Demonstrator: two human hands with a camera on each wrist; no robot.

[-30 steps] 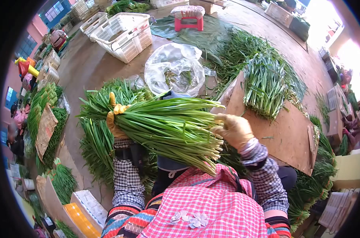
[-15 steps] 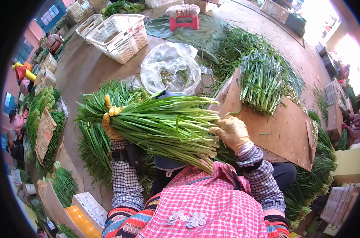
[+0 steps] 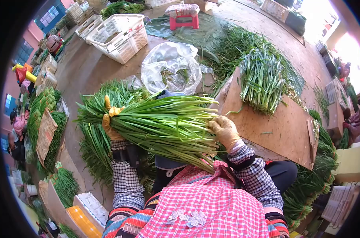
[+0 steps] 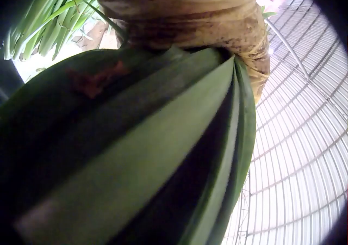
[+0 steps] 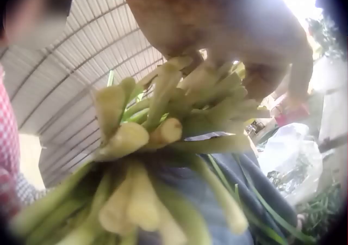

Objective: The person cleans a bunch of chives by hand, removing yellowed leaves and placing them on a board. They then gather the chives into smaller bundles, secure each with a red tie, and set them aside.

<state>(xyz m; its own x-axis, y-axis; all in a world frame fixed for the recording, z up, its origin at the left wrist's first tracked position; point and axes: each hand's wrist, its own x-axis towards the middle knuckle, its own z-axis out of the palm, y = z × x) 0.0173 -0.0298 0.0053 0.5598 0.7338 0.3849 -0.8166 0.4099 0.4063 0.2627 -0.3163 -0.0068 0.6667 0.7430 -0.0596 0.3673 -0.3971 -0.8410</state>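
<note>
A large bunch of garlic chives lies sideways across the lap, leafy ends left and pale cut ends right. My left hand, in a yellowish glove, grips it near the leaf end, thumb and fingers wrapped around. In the left wrist view, broad green leaves spread from below the stained glove. My right hand, also gloved, pinches stems at the cut ends. The right wrist view shows its curled fingers over the pale stem ends.
More chives lie below the left arm. To the right, a pile rests on a brown board. Ahead are a clear plastic bag, a white crate and a red stool. Other people sit at the far left and right.
My right hand has drawn slightly left and closed in on the stem ends, after holding a loose strand beside them. The left hand keeps its grip; the view shifted a little.
</note>
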